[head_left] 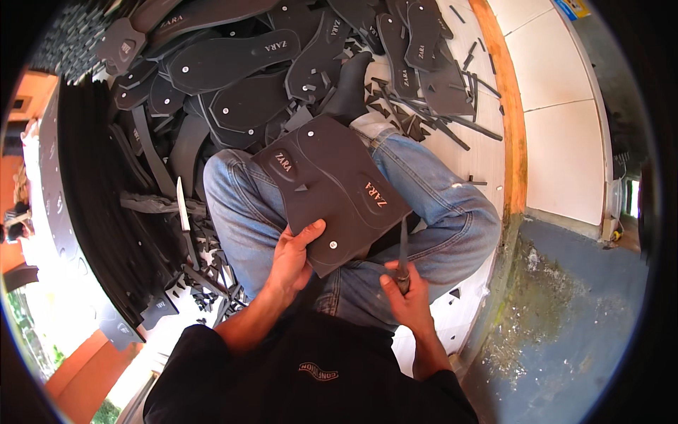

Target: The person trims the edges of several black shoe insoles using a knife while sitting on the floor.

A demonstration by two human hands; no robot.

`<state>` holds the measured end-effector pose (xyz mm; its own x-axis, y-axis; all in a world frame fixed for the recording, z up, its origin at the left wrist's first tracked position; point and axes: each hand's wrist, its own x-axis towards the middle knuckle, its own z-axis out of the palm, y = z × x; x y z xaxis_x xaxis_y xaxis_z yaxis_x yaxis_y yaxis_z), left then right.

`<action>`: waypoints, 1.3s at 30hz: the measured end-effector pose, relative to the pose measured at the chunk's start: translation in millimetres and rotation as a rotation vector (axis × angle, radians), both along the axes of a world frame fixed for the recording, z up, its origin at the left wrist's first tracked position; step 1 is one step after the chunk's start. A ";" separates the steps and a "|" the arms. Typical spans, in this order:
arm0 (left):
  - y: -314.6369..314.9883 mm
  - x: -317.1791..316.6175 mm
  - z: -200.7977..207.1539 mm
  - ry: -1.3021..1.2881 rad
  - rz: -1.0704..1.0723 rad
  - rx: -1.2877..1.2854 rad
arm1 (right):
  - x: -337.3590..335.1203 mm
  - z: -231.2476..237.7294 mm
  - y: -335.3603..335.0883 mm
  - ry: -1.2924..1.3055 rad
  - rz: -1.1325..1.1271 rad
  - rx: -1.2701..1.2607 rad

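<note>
Across my lap lies a dark foam sheet [328,187] moulded with two sole outlines, with pale lettering and small round white marks. My left hand [293,256] grips its lower left edge, thumb on top and fingers beneath. A small loose foam scrap [302,188] rests on the sheet. In my right hand [409,297] is a knife [403,247], its narrow dark blade pointing up and away from me. The blade's tip is beside the sheet's right corner; whether it touches the foam I cannot tell.
Beyond my crossed legs is a heap of dark foam soles [233,60]. Thin offcuts [417,116] litter the pale floor. At my left, a pale-bladed knife [182,205] lies near a tall stack of dark sheets [92,212]. A wooden strip [510,134] edges the floor at right.
</note>
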<state>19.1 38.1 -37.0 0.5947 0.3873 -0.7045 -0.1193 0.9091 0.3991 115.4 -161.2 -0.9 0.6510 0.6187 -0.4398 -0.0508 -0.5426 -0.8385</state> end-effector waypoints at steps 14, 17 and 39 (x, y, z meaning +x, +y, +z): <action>-7.2 7.6 10.3 0.050 0.046 -0.011 | -30.3 -11.0 -14.4 -0.121 -0.010 -0.254; -8.0 9.0 9.3 0.051 0.053 -0.034 | -30.1 -12.2 -13.8 -0.119 -0.001 -0.301; -4.1 -10.0 -8.4 -0.103 0.028 0.005 | -30.4 -36.1 17.7 -0.276 0.042 -0.410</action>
<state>9.1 34.0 -45.4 0.6527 0.4082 -0.6382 -0.1856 0.9029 0.3877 85.0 -143.4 -37.1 0.7556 0.4592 -0.4671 0.1721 -0.8273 -0.5348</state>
